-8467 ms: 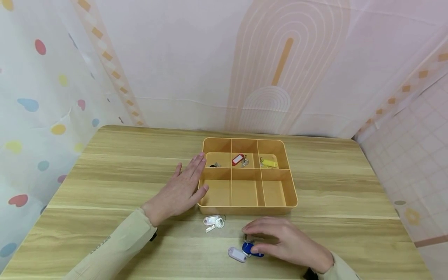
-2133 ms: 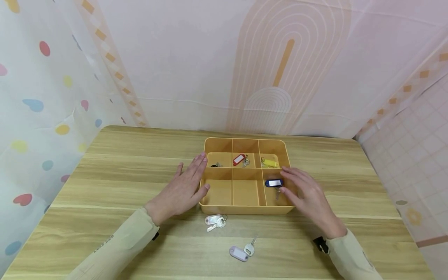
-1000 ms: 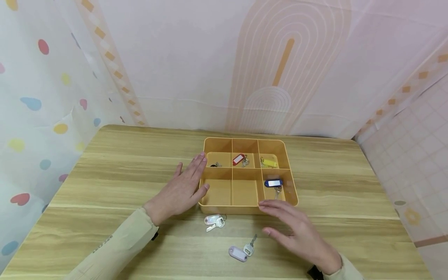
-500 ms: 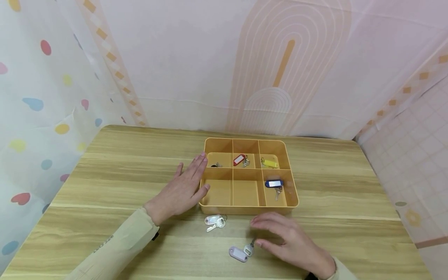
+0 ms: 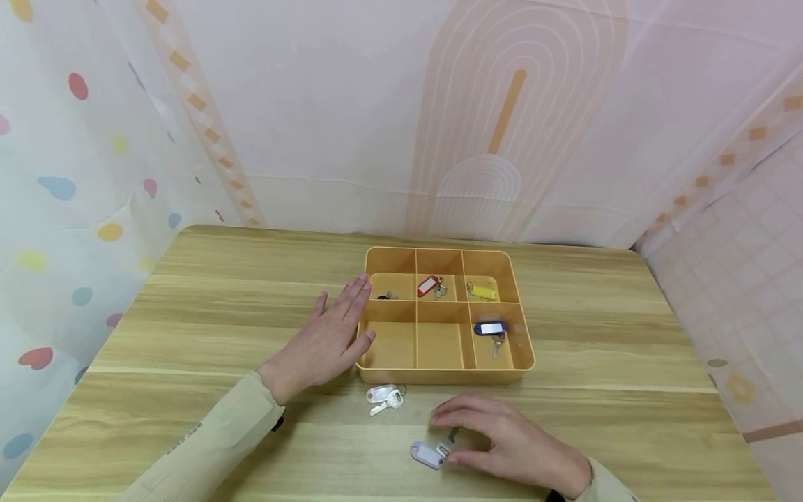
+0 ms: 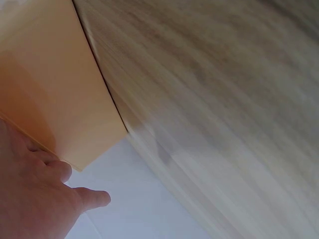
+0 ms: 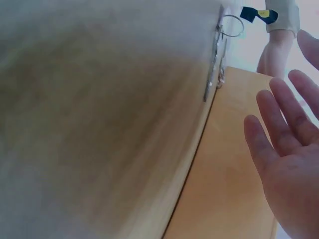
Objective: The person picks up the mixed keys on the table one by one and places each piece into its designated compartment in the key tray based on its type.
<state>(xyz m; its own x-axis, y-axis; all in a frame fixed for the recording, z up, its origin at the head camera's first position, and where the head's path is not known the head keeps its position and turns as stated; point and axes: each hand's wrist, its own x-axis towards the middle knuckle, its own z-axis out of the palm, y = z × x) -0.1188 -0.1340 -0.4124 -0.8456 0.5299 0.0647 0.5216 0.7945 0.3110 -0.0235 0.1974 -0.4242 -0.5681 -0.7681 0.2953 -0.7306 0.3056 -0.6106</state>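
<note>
My left hand (image 5: 316, 345) rests with straight fingers against the left side of an orange six-compartment box (image 5: 439, 341); the left wrist view shows its fingers along the box wall (image 6: 55, 84). Over the table in front of the box, my right hand (image 5: 511, 443) hovers at a key with a lilac tag (image 5: 426, 455). Its thumb and fingers stand apart around the key, holding nothing. Another key with a pale pink tag (image 5: 380, 394) lies just before the box's front wall. In the right wrist view, the right hand's fingers (image 7: 271, 119) are loosely spread.
Inside the box, the back row holds a dark item with a key (image 5: 385, 296), a red-tagged key (image 5: 428, 286) and a yellow tag (image 5: 482, 293). A blue-tagged key (image 5: 490, 328) lies front right. The wooden table (image 5: 596, 348) meets a patterned curtain (image 5: 326, 118) behind.
The blue-tagged key went from the table into the front right compartment. My right hand then left the box and came down toward the lilac-tagged key. The left hand has stayed put.
</note>
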